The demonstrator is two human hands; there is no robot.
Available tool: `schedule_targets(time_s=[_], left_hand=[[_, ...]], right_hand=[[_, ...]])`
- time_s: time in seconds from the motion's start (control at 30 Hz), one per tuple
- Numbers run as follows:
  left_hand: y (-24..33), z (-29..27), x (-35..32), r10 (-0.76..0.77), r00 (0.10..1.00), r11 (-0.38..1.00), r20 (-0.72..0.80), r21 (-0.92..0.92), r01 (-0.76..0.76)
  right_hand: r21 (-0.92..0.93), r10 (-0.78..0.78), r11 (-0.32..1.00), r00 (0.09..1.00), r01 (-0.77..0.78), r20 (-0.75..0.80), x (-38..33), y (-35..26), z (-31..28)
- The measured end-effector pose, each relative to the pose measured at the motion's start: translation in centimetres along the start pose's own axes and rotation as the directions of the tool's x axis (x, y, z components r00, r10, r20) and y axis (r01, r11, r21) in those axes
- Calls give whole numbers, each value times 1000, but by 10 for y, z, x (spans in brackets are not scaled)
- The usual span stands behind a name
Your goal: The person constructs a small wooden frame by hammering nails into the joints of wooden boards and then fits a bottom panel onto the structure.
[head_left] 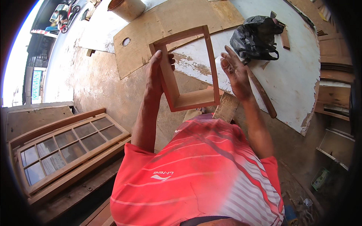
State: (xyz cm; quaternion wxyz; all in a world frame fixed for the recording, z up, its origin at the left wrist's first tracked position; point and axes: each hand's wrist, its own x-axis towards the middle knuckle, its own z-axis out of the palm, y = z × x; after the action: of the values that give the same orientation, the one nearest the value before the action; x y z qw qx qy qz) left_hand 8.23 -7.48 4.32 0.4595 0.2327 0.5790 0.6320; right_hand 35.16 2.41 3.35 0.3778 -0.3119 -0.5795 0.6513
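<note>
My left hand (pixel 154 71) grips the left side of a rectangular wooden box frame (pixel 172 84), its thumb on the near edge and its fingers curled round behind. The frame is tilted up in front of my chest, with no panel in it, so the boards behind show through. To the right of the frame, apart from it, my right hand (pixel 237 73) is raised with its fingers stretched out and nothing plainly in them. Beside that wrist lies a curved wooden handle (pixel 266 98); what it belongs to is hidden.
A crumpled black plastic bag (pixel 254 37) rests on a large white board (pixel 292 83) with worn paint. Beyond lie a plywood sheet (pixel 139 56) with a round hole and a bucket (pixel 128 8). Glazed wooden window frames (pixel 71 141) lean at left; wooden pieces (pixel 335 75) stand at right.
</note>
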Motion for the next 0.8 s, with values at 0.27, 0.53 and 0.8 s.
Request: schedule_targets(time_s=[0.27,0.53,0.8], left_hand=[[-56,26,-49,-213,973,967,88,-120,223],[-86,35,-85,-183,983,953,25,-242,184],[-92,37,-86,-170,981,960,88,-208,185]], right_hand=[[217,269,927,944,-307,191,-6,13,-19],[21,201,979,979,-201,25,-38,3,-4],[51,117,992,991,-114,-66,-56,8,-2]])
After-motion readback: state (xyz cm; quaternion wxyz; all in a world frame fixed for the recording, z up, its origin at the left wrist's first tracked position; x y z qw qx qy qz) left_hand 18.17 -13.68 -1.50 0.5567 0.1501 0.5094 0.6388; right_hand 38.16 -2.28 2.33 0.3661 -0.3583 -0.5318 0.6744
